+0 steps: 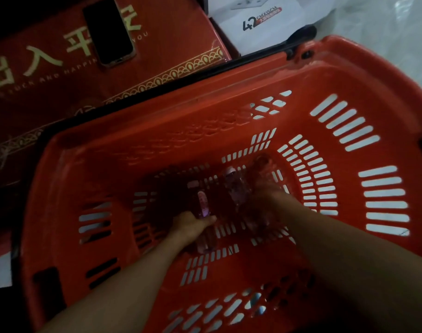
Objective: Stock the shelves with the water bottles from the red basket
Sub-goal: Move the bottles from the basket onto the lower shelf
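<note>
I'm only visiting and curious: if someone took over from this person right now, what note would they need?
Left hand: grips a bottle lying on the basket floor.
Right hand: down in the basket at a second bottle; blur hides the grip.
Done: neither bottle is out yet; no other bottles show in the basket.
Left: lift both out and set them on the shelves, which are out of view.
</note>
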A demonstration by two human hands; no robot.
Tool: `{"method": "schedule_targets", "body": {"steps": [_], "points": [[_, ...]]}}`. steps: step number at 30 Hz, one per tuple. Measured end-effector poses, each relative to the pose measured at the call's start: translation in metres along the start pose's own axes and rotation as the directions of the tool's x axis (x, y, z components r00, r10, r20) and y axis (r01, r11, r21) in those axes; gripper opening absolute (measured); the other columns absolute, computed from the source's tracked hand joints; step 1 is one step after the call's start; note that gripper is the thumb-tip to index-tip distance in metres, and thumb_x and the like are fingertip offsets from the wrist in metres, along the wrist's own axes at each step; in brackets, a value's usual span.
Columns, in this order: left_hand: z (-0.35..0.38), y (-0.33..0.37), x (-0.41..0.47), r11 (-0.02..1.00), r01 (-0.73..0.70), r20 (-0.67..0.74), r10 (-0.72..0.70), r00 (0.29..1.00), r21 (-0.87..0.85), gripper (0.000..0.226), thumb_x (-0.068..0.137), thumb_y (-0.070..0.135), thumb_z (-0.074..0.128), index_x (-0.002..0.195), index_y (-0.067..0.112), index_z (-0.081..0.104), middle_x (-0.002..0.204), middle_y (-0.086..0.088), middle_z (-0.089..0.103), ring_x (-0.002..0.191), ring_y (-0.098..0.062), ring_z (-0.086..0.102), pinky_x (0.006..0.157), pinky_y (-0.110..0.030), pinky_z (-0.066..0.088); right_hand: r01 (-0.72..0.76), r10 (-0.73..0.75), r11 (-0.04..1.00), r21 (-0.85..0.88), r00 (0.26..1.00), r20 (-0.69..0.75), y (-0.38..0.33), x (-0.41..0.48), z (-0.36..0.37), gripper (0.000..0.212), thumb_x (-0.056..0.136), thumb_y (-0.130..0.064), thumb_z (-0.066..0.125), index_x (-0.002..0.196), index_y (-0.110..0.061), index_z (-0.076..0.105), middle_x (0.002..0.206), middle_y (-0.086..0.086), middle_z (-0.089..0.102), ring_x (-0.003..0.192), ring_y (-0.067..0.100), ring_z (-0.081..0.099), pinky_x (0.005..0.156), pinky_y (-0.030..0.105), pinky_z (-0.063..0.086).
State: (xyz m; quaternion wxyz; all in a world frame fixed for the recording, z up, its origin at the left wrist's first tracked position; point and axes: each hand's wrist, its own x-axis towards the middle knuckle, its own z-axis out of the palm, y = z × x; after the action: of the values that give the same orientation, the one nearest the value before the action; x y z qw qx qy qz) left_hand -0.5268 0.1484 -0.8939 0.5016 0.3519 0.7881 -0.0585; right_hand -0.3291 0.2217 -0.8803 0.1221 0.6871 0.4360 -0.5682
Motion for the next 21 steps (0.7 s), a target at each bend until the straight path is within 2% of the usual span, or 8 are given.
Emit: {"method": "schedule_targets", "body": {"steps": [4,7,9,11,13,15,19,21], "points": [[0.013,0.004,0.000,0.942,-0.009,-0.024,0.001,1.000,-0.335,0.021,0.077,0.020,0.080,0.093,0.011,0.068,0.087,-0.006,0.072,0.075,-0.016,0.067,0.065,-0.024,0.053,0.082,-0.081,0.996,-0.028,0.996,0.046,-0.004,0.009,0.005,0.030,0.089,-0.018,0.066,0.116,-0.024,0.053,0.125,0.007,0.056,0.112,0.026,0.056,0.100,0.045,0.050],[0.014,0.005,0.003,0.858,0.122,0.129,-0.066,0.989,-0.498,0.025,0.079,0.014,0.078,0.100,0.011,0.063,0.089,-0.005,0.072,0.086,-0.019,0.070,0.084,-0.041,0.057,0.115,-0.129,0.991,0.074,0.968,0.216,-0.003,0.008,-0.003,0.016,0.096,-0.012,0.054,0.093,-0.028,0.054,0.107,0.002,0.059,0.100,0.018,0.057,0.098,0.039,0.050],[0.010,0.005,0.006,0.837,0.170,0.214,-0.065,0.975,-0.521,0.031,0.079,0.013,0.077,0.107,0.015,0.065,0.101,-0.003,0.074,0.098,-0.019,0.069,0.094,-0.050,0.053,0.073,-0.121,0.983,0.167,0.946,0.301,-0.004,0.007,-0.003,0.013,0.096,-0.012,0.056,0.102,-0.023,0.058,0.108,0.003,0.060,0.098,0.018,0.059,0.092,0.036,0.052],[0.007,0.006,0.007,0.829,0.183,0.241,-0.060,0.969,-0.528,0.031,0.080,0.008,0.075,0.108,0.016,0.065,0.105,-0.002,0.073,0.101,-0.019,0.068,0.096,-0.050,0.051,0.074,-0.110,0.991,0.114,0.932,0.346,-0.008,0.007,0.001,0.039,0.087,-0.023,0.070,0.124,-0.020,0.057,0.124,0.005,0.059,0.108,0.021,0.059,0.087,0.035,0.053],[0.005,0.006,0.004,0.829,0.192,0.259,-0.059,0.964,-0.525,0.036,0.081,0.005,0.074,0.113,0.014,0.063,0.106,-0.004,0.073,0.101,-0.021,0.068,0.096,-0.050,0.051,0.101,-0.099,0.995,0.010,0.941,0.322,-0.008,0.006,0.004,0.061,0.081,-0.031,0.077,0.136,-0.024,0.050,0.134,0.004,0.054,0.118,0.025,0.055,0.091,0.039,0.052],[0.000,0.006,-0.001,0.837,0.177,0.268,-0.037,0.963,-0.518,0.040,0.080,0.002,0.074,0.116,0.012,0.061,0.106,-0.006,0.073,0.099,-0.022,0.069,0.090,-0.045,0.053,0.073,-0.075,0.997,0.020,0.935,0.347,-0.009,0.001,0.000,0.055,0.087,-0.023,0.072,0.136,-0.022,0.048,0.128,0.006,0.054,0.122,0.030,0.054,0.099,0.044,0.050],[-0.020,0.012,-0.016,0.852,0.075,0.234,0.057,0.971,-0.518,0.045,0.077,-0.003,0.074,0.116,0.014,0.059,0.102,-0.009,0.072,0.085,-0.022,0.070,0.064,-0.032,0.056,-0.071,-0.009,0.990,0.119,0.822,0.569,-0.018,-0.012,-0.015,0.033,0.092,-0.009,0.064,0.124,-0.010,0.058,0.112,0.011,0.066,0.122,0.033,0.058,0.100,0.043,0.050],[-0.035,0.019,-0.028,0.855,0.005,0.190,0.110,0.976,-0.518,0.050,0.075,-0.002,0.077,0.117,0.016,0.058,0.104,-0.008,0.072,0.092,-0.023,0.070,0.071,-0.034,0.057,-0.026,-0.058,0.990,0.139,0.822,0.566,-0.029,-0.022,-0.020,0.051,0.079,-0.018,0.080,0.126,-0.012,0.060,0.123,0.010,0.068,0.120,0.030,0.061,0.105,0.046,0.047]]}}
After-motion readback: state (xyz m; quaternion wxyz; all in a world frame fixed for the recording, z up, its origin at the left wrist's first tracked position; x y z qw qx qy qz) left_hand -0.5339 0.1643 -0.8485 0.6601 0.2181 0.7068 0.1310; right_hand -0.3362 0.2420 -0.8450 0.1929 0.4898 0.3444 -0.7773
